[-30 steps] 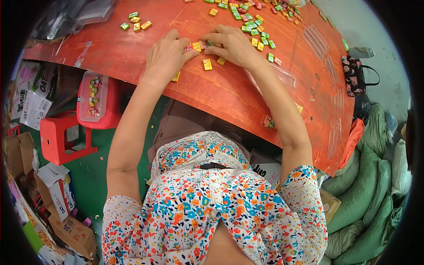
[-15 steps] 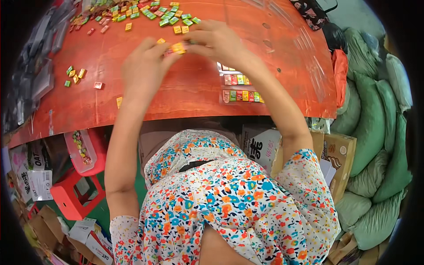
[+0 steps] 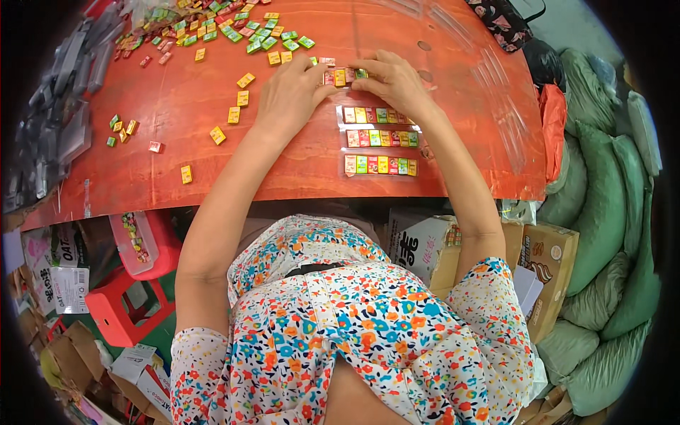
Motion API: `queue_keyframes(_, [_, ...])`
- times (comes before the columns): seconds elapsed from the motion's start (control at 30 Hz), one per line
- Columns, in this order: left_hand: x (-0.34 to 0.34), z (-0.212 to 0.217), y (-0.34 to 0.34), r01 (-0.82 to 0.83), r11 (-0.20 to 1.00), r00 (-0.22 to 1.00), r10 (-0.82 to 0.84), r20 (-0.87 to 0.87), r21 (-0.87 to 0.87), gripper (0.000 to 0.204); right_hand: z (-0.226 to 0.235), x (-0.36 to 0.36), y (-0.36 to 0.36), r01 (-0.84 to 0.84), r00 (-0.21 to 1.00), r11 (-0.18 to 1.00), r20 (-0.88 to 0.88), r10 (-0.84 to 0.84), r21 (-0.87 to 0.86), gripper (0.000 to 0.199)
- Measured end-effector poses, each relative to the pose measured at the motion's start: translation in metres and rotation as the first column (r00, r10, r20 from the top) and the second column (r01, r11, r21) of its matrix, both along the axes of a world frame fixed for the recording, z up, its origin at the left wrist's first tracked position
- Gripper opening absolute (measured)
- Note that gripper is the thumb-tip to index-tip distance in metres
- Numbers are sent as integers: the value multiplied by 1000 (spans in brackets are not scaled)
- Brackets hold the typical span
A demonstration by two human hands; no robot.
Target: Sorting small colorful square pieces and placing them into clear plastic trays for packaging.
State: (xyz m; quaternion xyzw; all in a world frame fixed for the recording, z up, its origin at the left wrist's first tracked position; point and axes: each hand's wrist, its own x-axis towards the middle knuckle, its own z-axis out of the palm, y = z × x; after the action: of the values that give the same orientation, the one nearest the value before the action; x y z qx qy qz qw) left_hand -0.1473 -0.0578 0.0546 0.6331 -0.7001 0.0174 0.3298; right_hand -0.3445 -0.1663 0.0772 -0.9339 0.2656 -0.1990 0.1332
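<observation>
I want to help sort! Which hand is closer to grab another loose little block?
Probably the left hand: the loose yellow blocks lie just to its left, while the right hand sits over the finished rows.

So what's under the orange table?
Under the orange table sit a red stool, a clear tub of candies and cardboard boxes. The tabletop and the person's body hide whatever lies further under.

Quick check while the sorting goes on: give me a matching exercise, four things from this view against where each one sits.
Things:
1. red stool
2. green sacks
3. finished rows of small blocks
4. loose pile of small blocks

Places:
A. far left part of the table top
B. on the table, just nearer the person than the hands
C. floor, right of the table
D. under the table's left end

Pairs: 1-D, 2-C, 3-B, 4-A
</observation>
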Motion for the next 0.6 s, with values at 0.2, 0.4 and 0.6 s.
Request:
queue_keyframes(0.2, [15, -4, 18, 63, 997, 998, -62, 24, -44, 46, -7, -17, 2, 59, 993, 997, 105, -53, -47, 37])
queue_keyframes(0.4, [0, -1, 16, 82, 990, 945, -115, 305, 119, 86, -18, -10, 11, -25, 997, 985, -74, 12, -169, 54])
queue_keyframes(0.6, [-4, -7, 16, 126, 965, 937, -192, 292, 231, 98, -23, -14, 18, -85, 966, 995, -249, 69, -56, 65])
